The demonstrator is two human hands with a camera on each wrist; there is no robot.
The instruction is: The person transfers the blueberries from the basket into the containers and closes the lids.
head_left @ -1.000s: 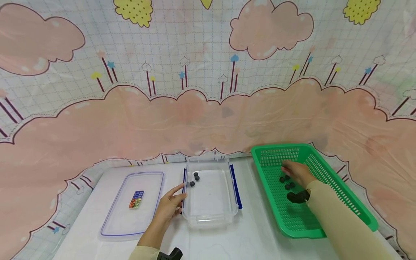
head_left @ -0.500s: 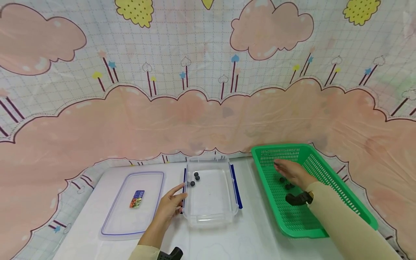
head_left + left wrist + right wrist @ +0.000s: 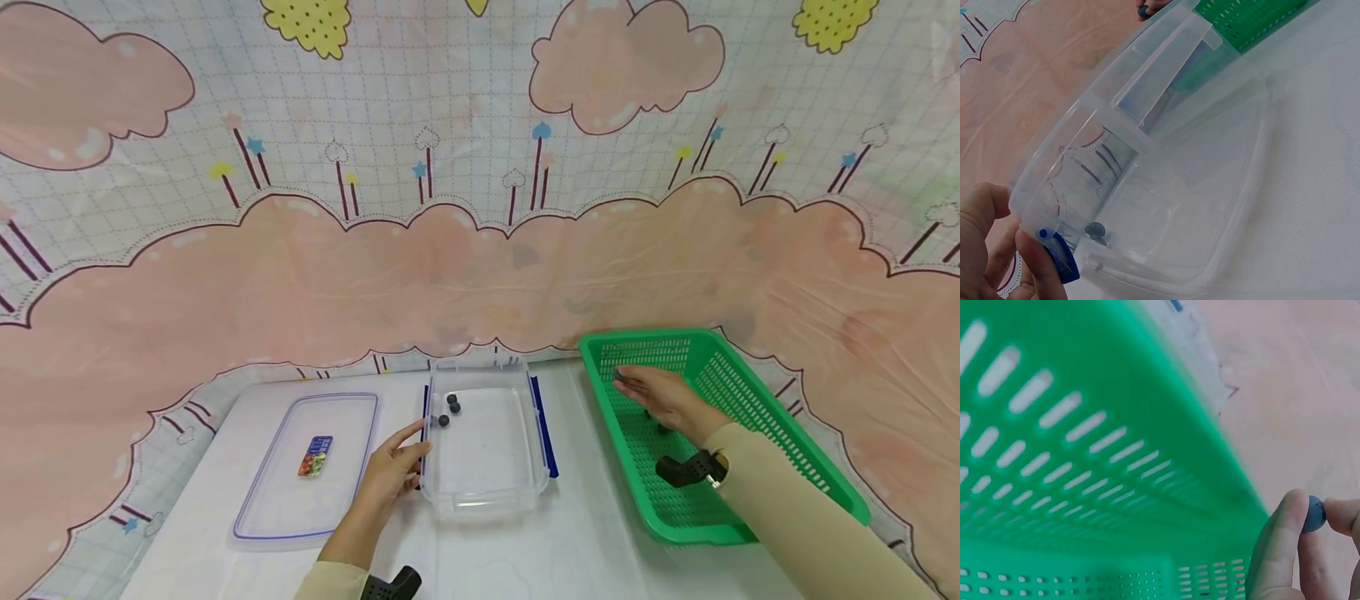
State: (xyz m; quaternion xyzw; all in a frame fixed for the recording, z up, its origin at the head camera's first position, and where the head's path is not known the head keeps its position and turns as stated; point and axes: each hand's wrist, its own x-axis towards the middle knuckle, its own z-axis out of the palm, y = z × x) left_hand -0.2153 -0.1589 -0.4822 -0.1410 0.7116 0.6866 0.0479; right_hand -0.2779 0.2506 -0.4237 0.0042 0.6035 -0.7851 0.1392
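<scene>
Three dark balls lie toward the left side of the clear box, two of them close together. With my left hand I grip the box's left side, fingers beside its blue latch. Between thumb and fingertip of my right hand I pinch another ball, over the green basket near its left wall. More balls lie in the basket, partly hidden beneath that hand. Left of the box, the blue-edged lid lies on the white table, a colourful label near its middle.
</scene>
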